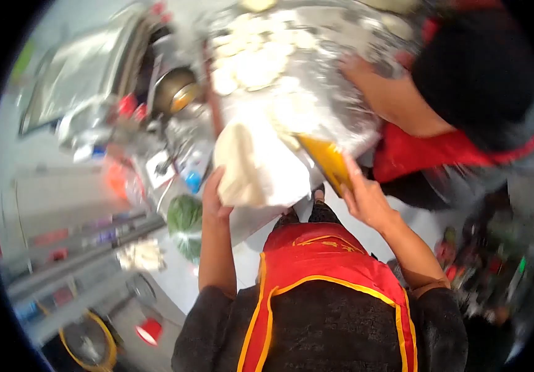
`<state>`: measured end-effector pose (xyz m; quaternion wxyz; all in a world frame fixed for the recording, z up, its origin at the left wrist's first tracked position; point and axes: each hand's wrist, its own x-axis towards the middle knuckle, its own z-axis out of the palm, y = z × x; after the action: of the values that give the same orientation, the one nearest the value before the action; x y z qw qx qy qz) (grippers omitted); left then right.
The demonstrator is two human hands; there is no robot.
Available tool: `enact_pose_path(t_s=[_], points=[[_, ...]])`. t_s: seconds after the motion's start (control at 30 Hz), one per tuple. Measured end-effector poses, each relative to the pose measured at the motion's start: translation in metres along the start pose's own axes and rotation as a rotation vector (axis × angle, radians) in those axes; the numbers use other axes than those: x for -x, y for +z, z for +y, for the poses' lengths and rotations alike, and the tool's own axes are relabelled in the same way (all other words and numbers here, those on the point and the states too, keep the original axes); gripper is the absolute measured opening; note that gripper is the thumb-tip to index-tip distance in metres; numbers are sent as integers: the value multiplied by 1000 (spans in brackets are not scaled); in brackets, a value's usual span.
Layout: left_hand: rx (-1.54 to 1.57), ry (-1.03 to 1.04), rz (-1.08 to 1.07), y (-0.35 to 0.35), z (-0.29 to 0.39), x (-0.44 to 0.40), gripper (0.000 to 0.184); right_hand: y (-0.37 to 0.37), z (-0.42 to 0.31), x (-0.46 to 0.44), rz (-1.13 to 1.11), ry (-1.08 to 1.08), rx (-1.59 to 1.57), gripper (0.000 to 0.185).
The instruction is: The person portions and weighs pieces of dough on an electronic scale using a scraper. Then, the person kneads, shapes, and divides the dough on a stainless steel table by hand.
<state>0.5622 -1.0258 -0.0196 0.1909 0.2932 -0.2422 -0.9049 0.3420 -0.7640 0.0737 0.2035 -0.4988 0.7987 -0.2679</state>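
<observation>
A large pale slab of dough (pixel 236 167) lies at the near end of the floured table. My left hand (pixel 215 195) grips its left edge, with the fingers partly hidden behind it. In my right hand (pixel 366 198) is a flat yellow blade-like tool (pixel 324 156), tilted, its far end close to the dough's right side. Motion blur hides the tool's exact kind and whether it touches the dough. Farther up the table, several small flattened dough pieces (pixel 251 59) lie close together.
At the right, a co-worker in a dark cap (pixel 475 68) and red apron reaches a hand (pixel 357 67) onto the plastic-covered table. A metal bowl (pixel 177 87) and a bag of green vegetables (pixel 185 220) are at the left. Shelving (pixel 87 248) stands lower left.
</observation>
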Motion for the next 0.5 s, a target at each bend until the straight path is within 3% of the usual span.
enact_pose_path(t_s=[0.07,0.2,0.23,0.43,0.5], points=[[85,48,-82,-10,-28,0,68,7,13,53,0,32,95,84],[279,-226,-404,18,-86,7,88,8,25,154,-66,399,60,93],[245,-286,-368,34,-103,13,91,8,31,178,-50,472,58,94],[-53,-525,-713,107,-217,23,71,21,76,326,151,757,36,94],[33,-705,-507,159,-260,42,64,23,84,372,253,814,6,91]])
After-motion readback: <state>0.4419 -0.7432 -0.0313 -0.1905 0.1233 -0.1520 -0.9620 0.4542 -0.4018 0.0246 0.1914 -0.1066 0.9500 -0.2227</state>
